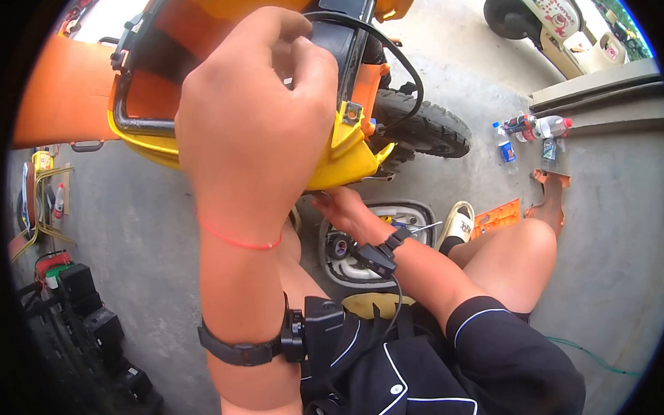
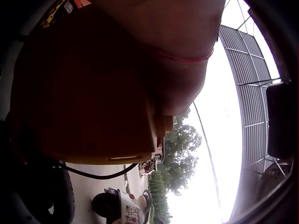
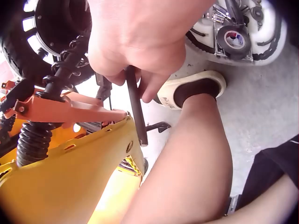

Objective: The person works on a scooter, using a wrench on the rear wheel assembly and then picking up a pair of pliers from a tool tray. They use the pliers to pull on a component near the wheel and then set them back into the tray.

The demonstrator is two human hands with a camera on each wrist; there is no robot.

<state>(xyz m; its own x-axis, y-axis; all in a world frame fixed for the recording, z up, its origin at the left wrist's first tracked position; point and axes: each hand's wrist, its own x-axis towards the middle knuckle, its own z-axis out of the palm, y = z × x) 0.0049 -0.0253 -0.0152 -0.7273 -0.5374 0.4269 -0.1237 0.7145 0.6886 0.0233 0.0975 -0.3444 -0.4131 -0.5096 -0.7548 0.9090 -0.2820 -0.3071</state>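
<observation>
In the head view my left hand (image 1: 259, 100), with a red cord round the wrist, is over the orange and yellow body (image 1: 151, 146) of a scooter. Its fingers are bent and the thumb lies close to the index finger; I cannot tell whether anything is pinched there. A black cable (image 1: 407, 58) loops out beside it. Lower down, under the yellow panel's edge, is my right hand (image 1: 341, 209). In the right wrist view this hand (image 3: 140, 46) grips a dark bar (image 3: 135, 107) between its fingers, the free end beside the yellow panel (image 3: 70, 168).
A grey-rimmed tray (image 1: 334, 277) of tools and a roll of black tape (image 3: 234, 41) stands by my foot. Orange panels (image 1: 498, 218) and plastic bottles (image 1: 505, 149) lie at the right. The scooter's rear tyre (image 1: 439, 123) is just beyond. Black boxes (image 1: 79, 289) stand at the left.
</observation>
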